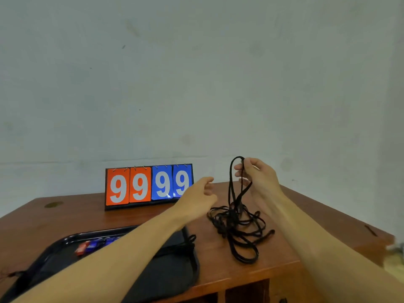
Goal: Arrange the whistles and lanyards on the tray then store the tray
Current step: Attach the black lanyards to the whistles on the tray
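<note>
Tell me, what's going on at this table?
A person is sorting black lanyards heaped on the table. The right hand pinches one loop and holds it up from the heap; the left hand hovers open beside it. Red and blue whistles lie on the tray at the left. A scoreboard stands behind.

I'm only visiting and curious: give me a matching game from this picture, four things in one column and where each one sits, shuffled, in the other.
1. flip scoreboard
2. black tray
3. black lanyards
4. red and blue whistles

A. lying in the tray
B. standing at the back of the wooden table
C. at the table's near left edge
D. tangled right of the tray, one loop pinched up by the right hand

Pairs: 1-B, 2-C, 3-D, 4-A.
</note>
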Demonstrator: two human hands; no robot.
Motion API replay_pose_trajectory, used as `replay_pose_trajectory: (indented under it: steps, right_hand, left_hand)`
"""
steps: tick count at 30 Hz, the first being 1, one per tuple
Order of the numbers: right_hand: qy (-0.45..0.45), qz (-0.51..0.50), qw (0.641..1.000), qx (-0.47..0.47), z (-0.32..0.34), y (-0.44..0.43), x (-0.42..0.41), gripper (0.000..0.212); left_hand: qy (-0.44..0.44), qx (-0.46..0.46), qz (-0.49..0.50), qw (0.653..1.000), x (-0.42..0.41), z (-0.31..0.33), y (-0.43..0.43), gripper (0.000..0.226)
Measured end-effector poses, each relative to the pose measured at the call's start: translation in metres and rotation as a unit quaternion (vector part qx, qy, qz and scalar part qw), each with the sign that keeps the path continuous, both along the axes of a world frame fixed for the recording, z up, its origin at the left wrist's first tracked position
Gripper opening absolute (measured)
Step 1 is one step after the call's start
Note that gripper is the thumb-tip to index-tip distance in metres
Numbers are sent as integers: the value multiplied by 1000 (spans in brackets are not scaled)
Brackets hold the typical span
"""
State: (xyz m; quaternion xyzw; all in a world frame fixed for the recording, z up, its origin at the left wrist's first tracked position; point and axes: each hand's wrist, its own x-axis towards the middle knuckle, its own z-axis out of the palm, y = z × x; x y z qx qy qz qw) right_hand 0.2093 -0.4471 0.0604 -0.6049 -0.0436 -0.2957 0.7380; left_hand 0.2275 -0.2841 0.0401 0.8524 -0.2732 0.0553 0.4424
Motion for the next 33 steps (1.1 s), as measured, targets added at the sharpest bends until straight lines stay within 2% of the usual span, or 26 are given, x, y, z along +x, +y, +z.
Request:
replay_pose_trajectory:
  steps: [2,4,7,9,10,13,17,20,23,26,27,29,31,33]
  right_hand:
    - [-8,61,998,27,9,0,-6,16]
    - [-9,113,993,32,17,0,-12,15]
    - [-11,152,988,19,23,-2,-19,14]
    - [-8,142,990,13,22,-4,-21,13]
    - [-4,131,991,12,20,-7,-22,13]
    - [15,88,996,14,11,-13,-22,14]
    - [43,61,997,14,-2,-11,-21,14]
    - [59,73,996,-8,-7,1,-21,16]
    - [59,124,990,-4,-11,20,-24,20]
    - [43,171,984,37,-8,46,-28,20]
    - [38,181,981,54,-6,56,-28,21]
    - [33,195,977,82,-2,74,-30,21]
    - [36,199,975,93,2,90,-30,23]
    - [38,200,975,90,5,104,-31,24]
  left_hand:
    - [21,-11,-27,999,-2,6,-5,67]
    - [29,-15,-51,998,-5,11,-11,67]
    - [11,-25,-44,999,-7,18,-18,38]
    - [-3,-44,-31,999,-9,23,-20,17]
    - [-6,-55,-36,998,-11,24,-18,15]
    - [18,-73,-63,995,-16,29,-5,19]
    - [39,-40,-32,998,-15,30,20,27]
    - [9,1,2,1000,-20,32,37,31]
    - [10,40,19,999,-25,29,55,23]
    - [-4,97,60,994,-29,13,68,50]
    - [-30,78,78,993,-33,7,70,54]
    - [-55,-3,86,995,-48,-2,74,41]
    - [-33,-41,43,998,-61,-9,78,25]
    - [6,-30,-5,1000,-70,-12,82,24]
